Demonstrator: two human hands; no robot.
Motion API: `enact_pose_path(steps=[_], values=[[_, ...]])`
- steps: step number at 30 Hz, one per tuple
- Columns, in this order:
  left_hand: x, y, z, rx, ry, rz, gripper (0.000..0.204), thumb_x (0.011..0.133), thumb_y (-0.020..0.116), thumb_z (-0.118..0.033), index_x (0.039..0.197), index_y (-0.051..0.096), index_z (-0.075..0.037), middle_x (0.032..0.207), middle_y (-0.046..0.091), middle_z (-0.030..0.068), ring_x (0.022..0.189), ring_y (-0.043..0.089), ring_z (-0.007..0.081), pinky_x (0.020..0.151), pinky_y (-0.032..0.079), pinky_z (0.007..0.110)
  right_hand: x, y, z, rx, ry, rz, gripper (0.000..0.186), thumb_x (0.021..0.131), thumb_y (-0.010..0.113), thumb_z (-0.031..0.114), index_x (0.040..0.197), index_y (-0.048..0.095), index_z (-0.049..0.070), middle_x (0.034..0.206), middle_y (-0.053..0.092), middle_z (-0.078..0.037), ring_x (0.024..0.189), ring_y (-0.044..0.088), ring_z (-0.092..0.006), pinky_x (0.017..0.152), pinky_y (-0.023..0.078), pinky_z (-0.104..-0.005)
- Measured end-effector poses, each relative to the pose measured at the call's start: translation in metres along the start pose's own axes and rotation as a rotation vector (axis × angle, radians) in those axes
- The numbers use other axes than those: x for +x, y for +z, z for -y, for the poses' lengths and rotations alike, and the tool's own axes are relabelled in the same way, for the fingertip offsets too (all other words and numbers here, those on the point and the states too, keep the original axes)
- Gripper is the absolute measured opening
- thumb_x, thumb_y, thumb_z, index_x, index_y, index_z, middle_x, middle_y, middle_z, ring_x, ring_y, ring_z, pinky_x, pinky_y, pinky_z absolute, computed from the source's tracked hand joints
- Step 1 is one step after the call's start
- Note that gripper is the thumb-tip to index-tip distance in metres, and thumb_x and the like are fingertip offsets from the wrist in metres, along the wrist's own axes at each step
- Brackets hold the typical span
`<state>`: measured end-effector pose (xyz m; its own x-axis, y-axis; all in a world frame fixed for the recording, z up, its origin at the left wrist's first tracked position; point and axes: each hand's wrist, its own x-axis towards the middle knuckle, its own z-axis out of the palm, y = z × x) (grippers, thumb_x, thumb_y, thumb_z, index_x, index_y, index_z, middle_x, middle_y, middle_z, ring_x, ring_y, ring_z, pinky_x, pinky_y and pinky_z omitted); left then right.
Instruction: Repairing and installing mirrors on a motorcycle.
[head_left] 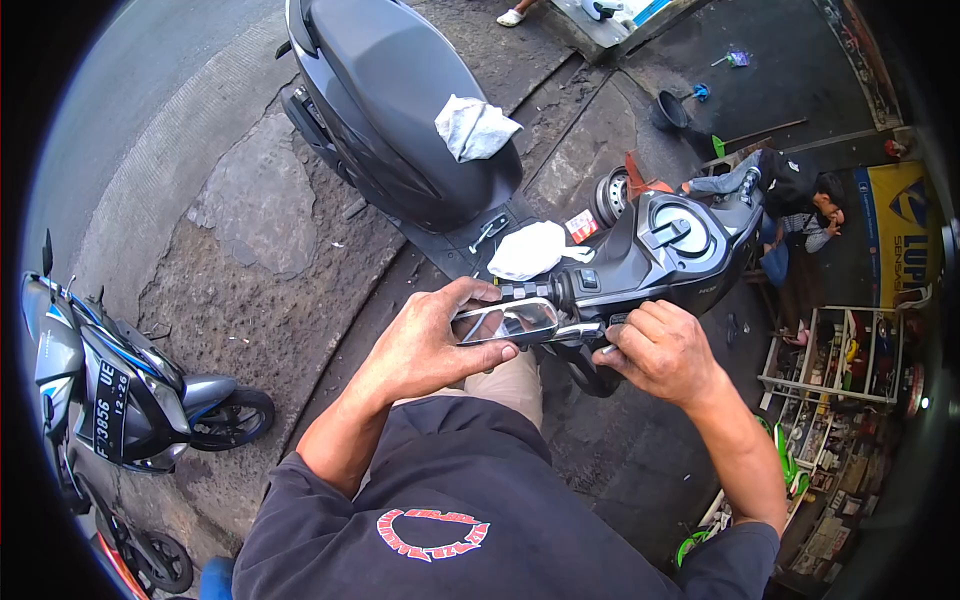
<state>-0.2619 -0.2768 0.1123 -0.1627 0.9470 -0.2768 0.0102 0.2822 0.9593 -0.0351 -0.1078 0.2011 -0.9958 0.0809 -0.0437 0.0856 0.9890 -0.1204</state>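
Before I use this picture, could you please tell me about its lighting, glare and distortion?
Head view: soft daylight, no hard shadows; the mirror carries mixed light and dark reflections; the lower white cloth looks nearly washed out; the shelving rack looks slanted near the dark fisheye rim; the left hand looks reasonably sharp.

Mirror (510, 321), near ctr, is showing smooth, glossy glass w/ reflections. Scooter seat (400, 90), 11 o'clock, is looking matt & fairly smooth. Rag (475, 128), 12 o'clock, is showing creased, matt cloth. Pavement (250, 215), 10 o'clock, is looking rough & patchy. T-shirt (490, 450), 6 o'clock, is showing dull cloth.
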Motion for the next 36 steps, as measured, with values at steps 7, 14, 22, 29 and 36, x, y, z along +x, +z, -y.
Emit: enact_pose_path(steps=[7, 14, 22, 29, 36], values=[[0.001, -0.002, 0.004, -0.013, -0.018, 0.001, 0.06, 0.072, 0.084, -0.025, 0.117, 0.06, 0.006, 0.096, 0.071, 0.015, 0.091, 0.069, 0.0198, 0.082, 0.054, 0.034, -0.012, 0.06, 0.034, 0.054, 0.385, -0.535, 0.024, 0.085, 0.075, 0.018, 0.08, 0.06, 0.0, 0.065, 0.057, -0.009, 0.056, 0.056, -0.0249, 0.052, 0.044, -0.0344], [0.002, -0.004, 0.012, 0.019, 0.035, 0.008, 0.063, 0.071, 0.084, -0.031, 0.117, 0.061, 0.006, 0.096, 0.071, 0.0169, 0.089, 0.069, 0.022, 0.082, 0.053, 0.035, -0.009, 0.054, 0.038, 0.233, 0.426, -0.484, 0.02, 0.084, 0.075, 0.015, 0.091, 0.066, 0.0, 0.075, 0.062, -0.011, 0.065, 0.06, -0.0274, 0.057, 0.048, -0.0359], [0.004, -0.004, 0.008, 0.095, 0.139, 0.008, 0.06, 0.075, 0.083, -0.029, 0.117, 0.06, 0.007, 0.078, 0.07, 0.0144, 0.072, 0.07, 0.0186, 0.068, 0.052, 0.032, -0.006, 0.074, 0.046, 0.12, 0.476, -0.695, 0.015, 0.087, 0.07, 0.015, 0.087, 0.065, 0.001, 0.071, 0.059, -0.009, 0.061, 0.056, -0.0266, 0.056, 0.045, -0.0366], [0.004, -0.002, 0.011, 0.048, 0.066, 0.036, 0.059, 0.074, 0.083, -0.028, 0.118, 0.06, 0.006, 0.082, 0.071, 0.0167, 0.074, 0.07, 0.0196, 0.072, 0.053, 0.033, 0.003, 0.095, 0.062, -0.046, 0.673, -0.824, 0.016, 0.088, 0.07, 0.015, 0.086, 0.063, 0.0, 0.07, 0.059, -0.01, 0.059, 0.055, -0.0257, 0.055, 0.043, -0.0361], [0.003, 0.0, 0.038, -0.329, 0.022, 0.074, 0.093, 0.065, 0.089, -0.035, 0.136, 0.045, 0.005, 0.122, 0.06, 0.0186, 0.114, 0.059, 0.0218, 0.098, 0.045, 0.034, -0.015, 0.096, 0.056, 0.28, 0.66, -0.803, 0.015, 0.091, 0.067, 0.01, 0.102, 0.066, 0.0, 0.08, 0.06, -0.012, 0.07, 0.059, -0.0262, 0.065, 0.049, -0.0356]])
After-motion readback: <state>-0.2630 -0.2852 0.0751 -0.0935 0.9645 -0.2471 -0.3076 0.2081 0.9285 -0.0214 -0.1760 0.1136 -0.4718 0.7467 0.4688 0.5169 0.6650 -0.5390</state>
